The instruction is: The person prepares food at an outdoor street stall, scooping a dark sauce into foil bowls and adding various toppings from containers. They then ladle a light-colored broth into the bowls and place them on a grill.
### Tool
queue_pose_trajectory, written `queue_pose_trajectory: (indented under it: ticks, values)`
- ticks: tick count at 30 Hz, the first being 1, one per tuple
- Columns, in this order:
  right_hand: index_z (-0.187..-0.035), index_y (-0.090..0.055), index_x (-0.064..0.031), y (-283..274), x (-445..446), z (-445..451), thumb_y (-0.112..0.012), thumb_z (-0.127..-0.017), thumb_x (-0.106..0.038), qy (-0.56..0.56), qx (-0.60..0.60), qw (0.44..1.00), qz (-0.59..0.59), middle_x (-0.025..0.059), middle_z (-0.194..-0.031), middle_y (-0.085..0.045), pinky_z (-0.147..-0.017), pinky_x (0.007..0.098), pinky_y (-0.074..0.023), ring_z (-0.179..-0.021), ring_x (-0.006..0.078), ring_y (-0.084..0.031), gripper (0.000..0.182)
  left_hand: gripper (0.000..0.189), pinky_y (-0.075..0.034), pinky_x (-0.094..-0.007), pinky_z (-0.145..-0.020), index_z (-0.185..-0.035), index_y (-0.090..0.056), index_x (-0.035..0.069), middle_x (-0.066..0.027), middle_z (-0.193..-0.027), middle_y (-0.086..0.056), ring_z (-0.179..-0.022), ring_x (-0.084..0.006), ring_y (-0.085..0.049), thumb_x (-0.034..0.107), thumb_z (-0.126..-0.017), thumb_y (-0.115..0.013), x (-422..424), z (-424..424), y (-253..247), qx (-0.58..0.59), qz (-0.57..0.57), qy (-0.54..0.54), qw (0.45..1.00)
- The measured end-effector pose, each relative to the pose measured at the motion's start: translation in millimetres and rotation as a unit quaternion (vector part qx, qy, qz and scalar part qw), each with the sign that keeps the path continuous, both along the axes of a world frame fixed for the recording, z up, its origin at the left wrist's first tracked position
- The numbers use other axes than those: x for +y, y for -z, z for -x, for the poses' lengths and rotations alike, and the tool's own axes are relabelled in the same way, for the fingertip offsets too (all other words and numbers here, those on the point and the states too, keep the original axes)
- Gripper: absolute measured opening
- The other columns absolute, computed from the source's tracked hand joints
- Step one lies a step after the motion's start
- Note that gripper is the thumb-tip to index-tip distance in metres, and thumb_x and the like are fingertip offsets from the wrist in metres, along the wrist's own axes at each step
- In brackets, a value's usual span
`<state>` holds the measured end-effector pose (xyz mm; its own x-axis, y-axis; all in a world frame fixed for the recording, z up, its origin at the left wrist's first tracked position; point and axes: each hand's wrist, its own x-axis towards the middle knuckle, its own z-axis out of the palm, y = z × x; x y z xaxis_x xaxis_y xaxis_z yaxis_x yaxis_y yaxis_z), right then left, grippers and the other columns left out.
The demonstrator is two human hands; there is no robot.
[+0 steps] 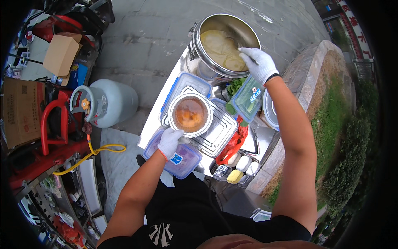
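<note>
My left hand, in a white knit glove, grips the near rim of a round foil-like bowl holding orange-brown liquid. Beneath the bowl lies a rectangular metal lid or tray. My right hand, gloved alike, is shut on the handle of a utensil over the right rim of a large steel pot; the utensil's far end is in or over the pot. Pale yellowish broth partly fills the pot. A plastic box with a blue-edged lid and a purplish-looking plastic box lie beside the bowl.
Leafy greens, a green-tinted lid, a red plastic bag and several small seasoning containers crowd the metal table. A gas cylinder with a yellow hose stands left. A stone planter edge borders the right.
</note>
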<state>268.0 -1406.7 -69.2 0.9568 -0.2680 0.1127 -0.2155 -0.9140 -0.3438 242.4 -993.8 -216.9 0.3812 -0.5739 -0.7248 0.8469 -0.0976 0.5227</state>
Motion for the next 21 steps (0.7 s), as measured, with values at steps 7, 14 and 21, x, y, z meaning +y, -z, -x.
queue_pose_trajectory:
  ticks: [7, 14, 21]
  values:
    - [-0.115, -0.068, 0.0, 20, -9, -4, -0.066, -0.097, -0.027, 0.433, -0.216, 0.737, -0.473, 0.0169, -0.081, -0.073, -0.048, 0.0368, -0.0525, -0.054, 0.0222, -0.066, 0.032, 0.029, -0.063, -0.035, -0.074, -0.122, -0.062, -0.007, -0.014, -0.109, -0.07, -0.081, -0.0221, -0.072, 0.009, -0.098, -0.058, 2, 2, 6, 0.005, 0.004, -0.003, 1.0]
    - [-0.125, -0.064, -0.0002, 17, -7, 54, -0.049, -0.109, -0.032, 0.401, -0.291, 0.643, -0.584, 0.0186, -0.11, -0.069, -0.072, 0.0384, -0.0592, -0.088, 0.0244, -0.068, 0.039, 0.029, -0.062, -0.0344, -0.074, -0.123, -0.061, -0.005, -0.0128, -0.106, -0.071, -0.081, -0.0223, -0.072, 0.009, -0.098, -0.057, 2, 4, 12, -0.002, 0.009, 0.006, 1.0]
    - [-0.123, -0.065, -0.0002, -54, 30, 92, -0.048, -0.109, -0.036, 0.358, -0.298, 0.701, -0.54, 0.0144, -0.107, -0.07, -0.069, 0.035, -0.0573, -0.08, 0.0208, -0.067, 0.042, 0.029, -0.061, -0.0352, -0.076, -0.124, -0.061, -0.004, -0.0114, -0.108, -0.07, -0.082, -0.0201, -0.071, 0.009, -0.098, -0.056, -6, 6, -1, -0.02, 0.019, -0.013, 1.0]
